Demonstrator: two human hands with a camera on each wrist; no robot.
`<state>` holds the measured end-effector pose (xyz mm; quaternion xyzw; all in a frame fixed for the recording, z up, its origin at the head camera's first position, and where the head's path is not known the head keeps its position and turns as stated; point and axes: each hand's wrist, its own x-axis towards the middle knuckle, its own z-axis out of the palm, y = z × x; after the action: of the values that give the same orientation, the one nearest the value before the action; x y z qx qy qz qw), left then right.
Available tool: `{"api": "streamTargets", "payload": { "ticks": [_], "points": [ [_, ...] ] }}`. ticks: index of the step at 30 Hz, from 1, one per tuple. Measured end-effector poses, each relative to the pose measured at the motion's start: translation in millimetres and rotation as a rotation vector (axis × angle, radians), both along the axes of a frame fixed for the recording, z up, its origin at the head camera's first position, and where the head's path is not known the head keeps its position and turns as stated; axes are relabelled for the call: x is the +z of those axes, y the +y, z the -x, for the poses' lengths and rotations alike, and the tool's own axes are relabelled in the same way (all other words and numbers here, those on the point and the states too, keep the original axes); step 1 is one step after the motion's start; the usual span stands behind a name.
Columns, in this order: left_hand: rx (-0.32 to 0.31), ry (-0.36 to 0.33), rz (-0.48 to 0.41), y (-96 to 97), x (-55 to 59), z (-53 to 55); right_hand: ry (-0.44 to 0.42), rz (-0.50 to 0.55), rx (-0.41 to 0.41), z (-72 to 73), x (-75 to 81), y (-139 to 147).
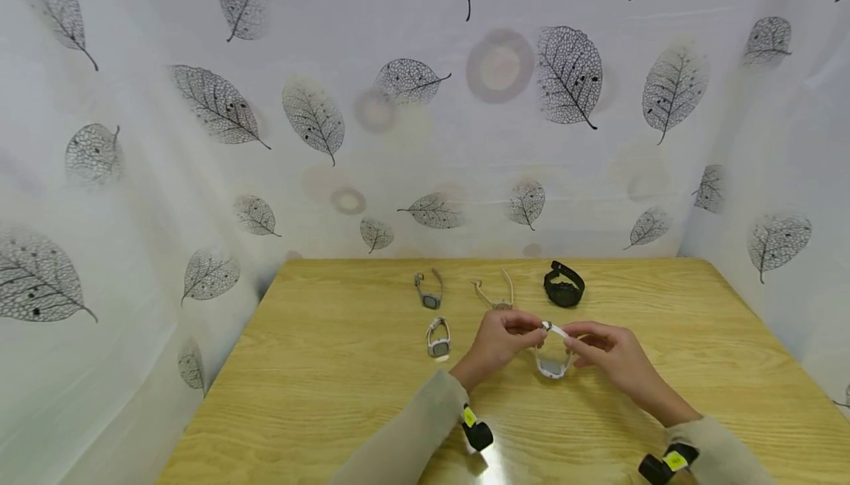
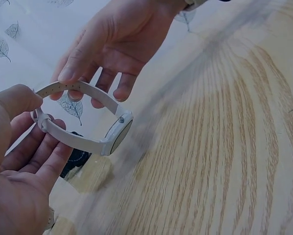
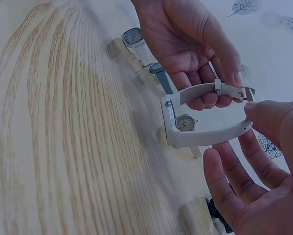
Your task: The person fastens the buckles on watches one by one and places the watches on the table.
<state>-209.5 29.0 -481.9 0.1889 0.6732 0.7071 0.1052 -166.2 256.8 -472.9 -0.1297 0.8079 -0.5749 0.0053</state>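
Note:
A white wristwatch (image 1: 552, 368) is held up over the table, its dial hanging lowest and its strap bent into a loop. My left hand (image 1: 499, 341) pinches the buckle end of the strap between thumb and fingers. Opposite it, my right hand (image 1: 614, 356) pinches the strap's other end, the one with holes. In the left wrist view the watch case (image 2: 119, 133) is seen edge-on, and the strap tip lies close to the buckle. The right wrist view shows the metal buckle (image 3: 247, 93) by the left fingertips; whether the strap passes through it, I cannot tell.
Behind the hands, a black watch (image 1: 564, 293), a beige-strapped watch (image 1: 510, 289) partly hidden by my left hand, and a grey watch (image 1: 432, 300) lie on the wooden table (image 1: 319, 396). Another white watch (image 1: 439, 348) lies left of my hands. A leaf-patterned curtain (image 1: 425, 153) surrounds the table.

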Motion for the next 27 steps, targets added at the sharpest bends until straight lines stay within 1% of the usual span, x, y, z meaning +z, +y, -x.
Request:
{"api": "streamTargets", "payload": {
  "ticks": [6,15,22,27],
  "points": [
    [0.011,-0.011,0.020,0.5,0.3,-1.7,-0.007,0.010,-0.011,1.4,-1.6,-5.0],
    [-0.020,-0.001,0.031,-0.7,0.4,-1.7,-0.027,0.015,-0.022,3.1,-5.1,-8.7],
    [-0.020,-0.019,0.001,-0.5,-2.8,0.3,-0.020,0.004,-0.023,4.0,-6.4,-8.5],
    [-0.033,-0.032,-0.030,-1.0,-2.2,0.0,-0.009,0.009,-0.013,3.9,-7.9,-7.9]
  ]
}}
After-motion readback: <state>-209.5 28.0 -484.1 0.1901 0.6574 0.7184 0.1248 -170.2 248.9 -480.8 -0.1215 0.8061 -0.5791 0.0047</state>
